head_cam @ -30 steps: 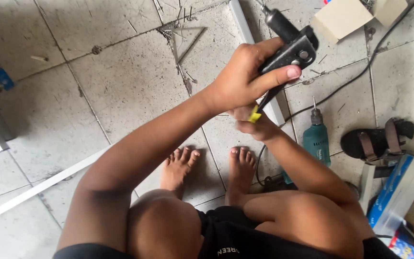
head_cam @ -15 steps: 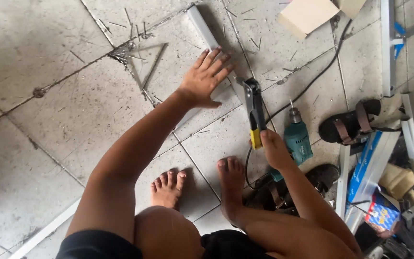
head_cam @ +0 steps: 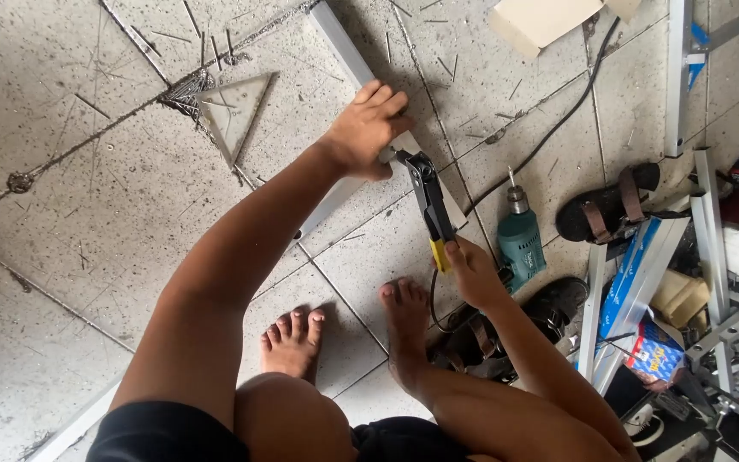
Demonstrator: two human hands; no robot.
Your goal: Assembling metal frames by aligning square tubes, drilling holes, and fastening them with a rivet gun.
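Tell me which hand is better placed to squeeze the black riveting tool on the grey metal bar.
Right, probably: the right hand grips the black riveting tool's yellow-tipped handles, while the left hand presses flat on the grey metal bar.

A makeshift metal workshop on a tiled floor (head_cam: 87, 214). Aluminium bars (head_cam: 682, 77) are stacked at the right of the frame, a drill (head_cam: 521, 239) lies at centre right, and spent rivet pins (head_cam: 186, 90) litter the upper left.

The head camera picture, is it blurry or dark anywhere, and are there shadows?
Head view: sharp, even daylight, no glare. The left hand on the metal bar and the right hand holding the rivet tool look crisp. Soft shadows lie under the arms, and the bottom right corner is darker.
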